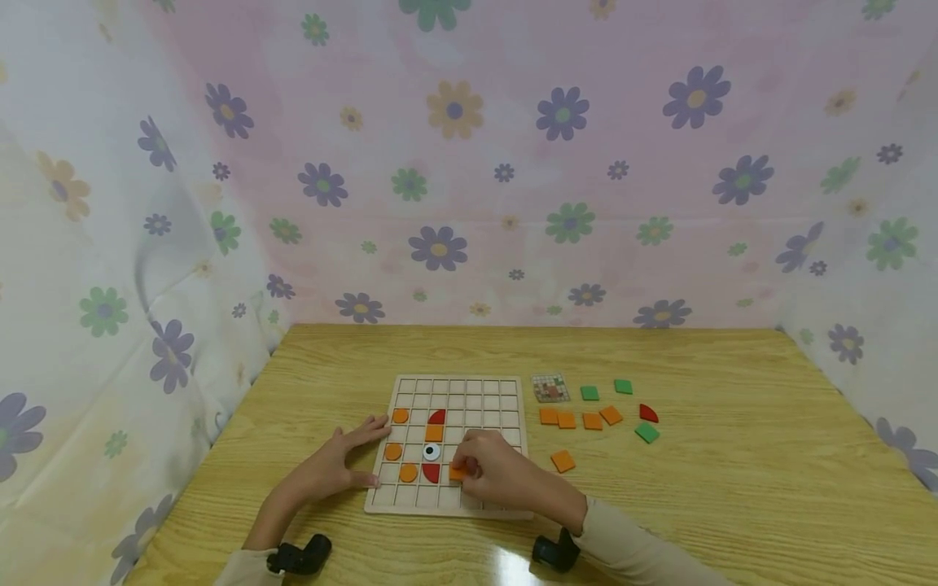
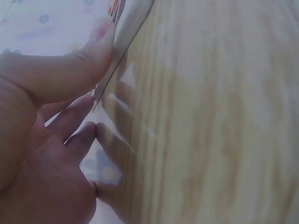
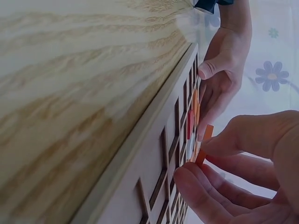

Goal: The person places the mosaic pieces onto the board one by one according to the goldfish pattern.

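Note:
A wooden grid board lies on the table. My left hand rests at its left edge, fingers spread, thumb on the near left part of the rim. Over the board's near middle, my right hand pinches an orange square tile between thumb and fingertips, tilted on edge close above the grid. To its left in the grid sit a red quarter-circle tile, a white eye tile, an orange square and another red quarter-circle. Orange round tiles fill several cells nearer the left hand.
Right of the board lie several loose orange squares, one orange square nearer me, green squares and a red quarter-circle. A small pattern card lies by the board's far right corner. Flowered cloth surrounds the table.

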`<state>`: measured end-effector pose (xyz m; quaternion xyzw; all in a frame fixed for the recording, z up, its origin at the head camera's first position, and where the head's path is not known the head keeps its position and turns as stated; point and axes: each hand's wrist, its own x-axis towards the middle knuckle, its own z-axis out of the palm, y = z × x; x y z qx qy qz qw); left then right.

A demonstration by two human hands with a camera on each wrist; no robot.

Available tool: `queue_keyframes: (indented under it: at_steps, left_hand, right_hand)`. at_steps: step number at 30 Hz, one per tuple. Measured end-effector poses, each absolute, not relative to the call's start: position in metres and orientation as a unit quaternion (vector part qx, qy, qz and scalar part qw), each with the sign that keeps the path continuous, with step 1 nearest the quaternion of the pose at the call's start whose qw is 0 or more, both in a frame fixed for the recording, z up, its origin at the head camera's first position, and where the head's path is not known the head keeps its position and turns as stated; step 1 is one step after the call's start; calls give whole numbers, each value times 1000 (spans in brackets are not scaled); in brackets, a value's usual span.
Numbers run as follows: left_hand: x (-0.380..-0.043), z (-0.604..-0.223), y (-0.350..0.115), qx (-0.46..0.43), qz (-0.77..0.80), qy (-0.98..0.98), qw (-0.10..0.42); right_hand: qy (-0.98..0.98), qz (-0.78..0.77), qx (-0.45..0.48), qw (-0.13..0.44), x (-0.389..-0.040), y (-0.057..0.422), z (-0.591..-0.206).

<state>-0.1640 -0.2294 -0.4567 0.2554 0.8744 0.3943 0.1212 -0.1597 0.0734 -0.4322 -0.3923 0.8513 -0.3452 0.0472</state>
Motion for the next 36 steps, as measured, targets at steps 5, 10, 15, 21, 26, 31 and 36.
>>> queue_keyframes:
  at_steps: [5, 10, 15, 21, 26, 31, 36]
  left_hand:
    - [-165, -457, -229, 252, 391, 877, 120]
    - [-166, -458, -229, 248, 383, 882, 120]
    - [-167, -458, -229, 246, 383, 882, 122]
    - [-168, -457, -231, 243, 384, 882, 124]
    - [-169, -458, -231, 240, 382, 884, 126]
    - [-168, -460, -230, 238, 385, 882, 130]
    - [-168, -461, -231, 242, 386, 880, 131]
  right_hand:
    - [861, -333, -381, 55, -160, 68, -434]
    - [870, -318, -372, 61, -161, 62, -436]
    - [873, -308, -374, 61, -162, 59, -437]
    - [869, -307, -383, 58, -161, 58, -435]
    - [870, -305, -383, 60, -161, 59, -436]
    - [869, -302, -387, 65, -160, 62, -436]
    - [859, -304, -406, 64, -158, 70, -434]
